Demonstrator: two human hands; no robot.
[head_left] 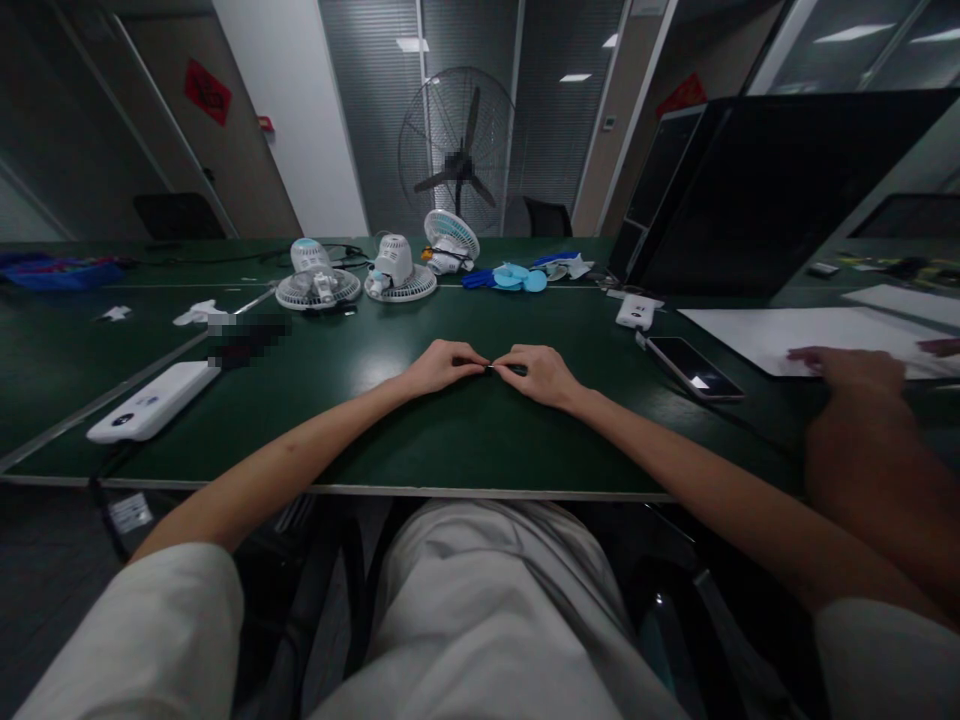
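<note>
Writing first. Red diamond sign [208, 91] on the far door: dark character, too blurred to read. White label [130, 512] on a cable below the table edge: print too small. Oblong white device [154, 402], left: round dark mark, illegible. Small white unit [637, 312] by the phone: dark markings, likewise.

At centre, low above the green tabletop [450, 460], the person's left hand [437, 368] and right hand [546, 376] meet at a small thin piece [491, 366], pale where it shows. Thumb and forefinger of each pinch it from opposite sides; its exact kind cannot be told.

Beyond: three white desk fans [397, 272], a light-blue fan blade [519, 278]; farther back, a big caged fan [459, 165]. Right: smartphone [694, 367] face up. A black panel [787, 195] blocks the view behind it. A co-worker's hand [862, 370] reaches over a white sheet [750, 335], blurred.
</note>
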